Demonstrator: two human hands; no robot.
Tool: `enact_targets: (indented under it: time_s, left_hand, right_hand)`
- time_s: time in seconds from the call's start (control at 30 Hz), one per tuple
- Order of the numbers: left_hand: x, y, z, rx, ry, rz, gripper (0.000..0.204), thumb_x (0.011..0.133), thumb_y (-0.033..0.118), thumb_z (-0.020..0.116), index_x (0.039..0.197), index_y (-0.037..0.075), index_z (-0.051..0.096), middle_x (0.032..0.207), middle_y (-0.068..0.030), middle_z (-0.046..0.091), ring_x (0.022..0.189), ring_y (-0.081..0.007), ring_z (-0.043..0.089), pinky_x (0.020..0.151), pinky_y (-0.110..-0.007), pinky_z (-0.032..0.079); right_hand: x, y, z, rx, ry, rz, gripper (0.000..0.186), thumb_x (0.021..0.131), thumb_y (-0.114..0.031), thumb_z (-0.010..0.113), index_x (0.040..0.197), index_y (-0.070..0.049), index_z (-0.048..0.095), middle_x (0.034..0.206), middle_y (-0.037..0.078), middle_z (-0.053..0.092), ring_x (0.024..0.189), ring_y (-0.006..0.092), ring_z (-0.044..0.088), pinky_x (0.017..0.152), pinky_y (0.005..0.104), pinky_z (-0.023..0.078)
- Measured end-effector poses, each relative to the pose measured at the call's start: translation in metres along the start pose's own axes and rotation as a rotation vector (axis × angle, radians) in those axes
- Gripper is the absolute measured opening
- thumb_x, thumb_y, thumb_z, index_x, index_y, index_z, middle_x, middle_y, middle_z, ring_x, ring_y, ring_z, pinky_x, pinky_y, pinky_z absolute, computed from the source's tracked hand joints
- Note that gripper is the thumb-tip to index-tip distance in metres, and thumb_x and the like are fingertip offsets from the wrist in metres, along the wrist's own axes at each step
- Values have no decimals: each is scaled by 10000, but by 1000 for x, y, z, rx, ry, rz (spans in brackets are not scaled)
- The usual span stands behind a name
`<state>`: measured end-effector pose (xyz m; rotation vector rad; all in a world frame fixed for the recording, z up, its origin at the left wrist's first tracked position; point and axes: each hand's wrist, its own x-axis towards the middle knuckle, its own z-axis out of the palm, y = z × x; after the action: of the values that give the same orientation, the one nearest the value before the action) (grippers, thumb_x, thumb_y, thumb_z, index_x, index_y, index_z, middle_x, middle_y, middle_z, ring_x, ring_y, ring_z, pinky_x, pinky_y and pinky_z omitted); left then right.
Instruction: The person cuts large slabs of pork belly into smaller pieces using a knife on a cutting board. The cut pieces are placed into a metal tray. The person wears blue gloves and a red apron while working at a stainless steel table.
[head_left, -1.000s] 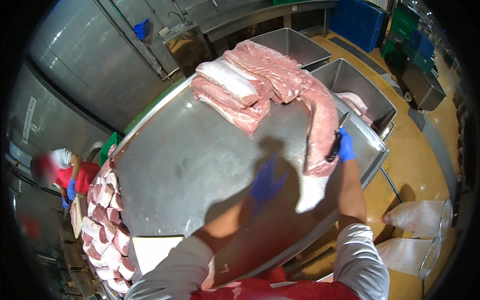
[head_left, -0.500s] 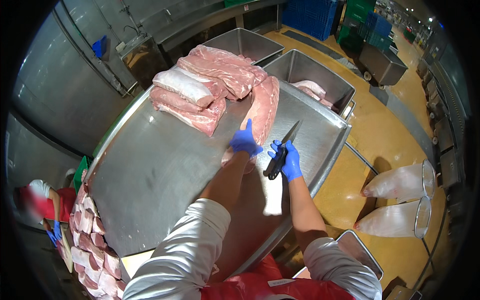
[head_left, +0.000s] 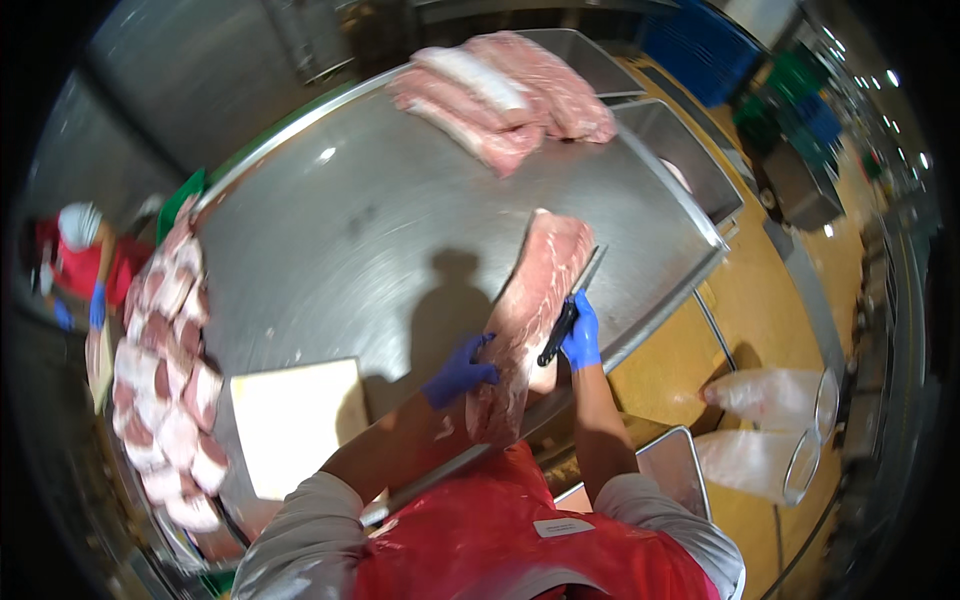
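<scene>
A long pink pork loin (head_left: pixel 530 290) lies on the steel table right in front of me, its near end by the table edge and my red apron. My left hand (head_left: pixel 462 372), in a blue glove, grips the loin's left side toward its near end. In my right hand (head_left: pixel 582 335), also gloved in blue, is a knife (head_left: pixel 560 328) with a black handle. Its blade points away from me, along the loin's right side. Whether the blade touches the meat I cannot tell.
More pork loins (head_left: pixel 500 95) are piled at the table's (head_left: pixel 350 220) far side, beside steel bins (head_left: pixel 690 150). A white cutting board (head_left: pixel 300 425) lies near left, next to many cut meat pieces (head_left: pixel 165 400). A co-worker (head_left: pixel 85 260) stands far left. Clear bags (head_left: pixel 765 400) stand on the floor at right.
The loin has come away from the pile, pulled toward me by my left hand. My right hand still holds the knife. My view has shifted, bringing the cutting board into sight.
</scene>
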<state>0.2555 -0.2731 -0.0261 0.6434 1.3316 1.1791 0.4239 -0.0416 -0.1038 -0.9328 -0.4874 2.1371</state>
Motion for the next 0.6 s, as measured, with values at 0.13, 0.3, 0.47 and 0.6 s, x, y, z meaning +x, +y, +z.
enact_targets:
  time_s: [0.13, 0.3, 0.47, 0.6]
  left_hand:
    - [-129, -32, -52, -331, 15, -99, 712, 855, 138, 637, 1509, -19, 401, 1354, -153, 563, 1162, -205, 562, 1035, -355, 472]
    - [-257, -57, -119, -520, 51, 147, 552, 960, 222, 528, 1446, -34, 478, 1412, -154, 563, 1212, -233, 571, 1144, -386, 403]
    - [-373, -76, -173, -1055, 526, -171, 477, 1012, 268, 471, 1377, -33, 527, 1299, -191, 633, 1185, -297, 609, 1104, -397, 448]
    - [-498, -154, -220, -891, 592, 218, 489, 1015, 319, 479, 1369, -10, 550, 1221, -162, 671, 1052, -288, 663, 963, -413, 523]
  right_hand:
    - [-102, 82, 59, -160, -94, -20, 233, 1034, -310, 564, 981, -105, 662, 883, 30, 663, 829, 163, 644, 801, 334, 562]
    - [-191, 152, 196, -450, -280, 113, 252, 1054, -296, 533, 1063, -59, 617, 883, 45, 643, 776, 186, 650, 708, 362, 585]
    - [-223, 277, 293, -927, -681, -216, 223, 1059, -229, 540, 1064, -11, 588, 898, 68, 651, 722, 139, 628, 613, 303, 530]
    - [-300, 272, 308, -1140, -802, -11, 178, 1090, -213, 470, 1085, -40, 510, 839, 120, 668, 592, 164, 637, 534, 317, 522]
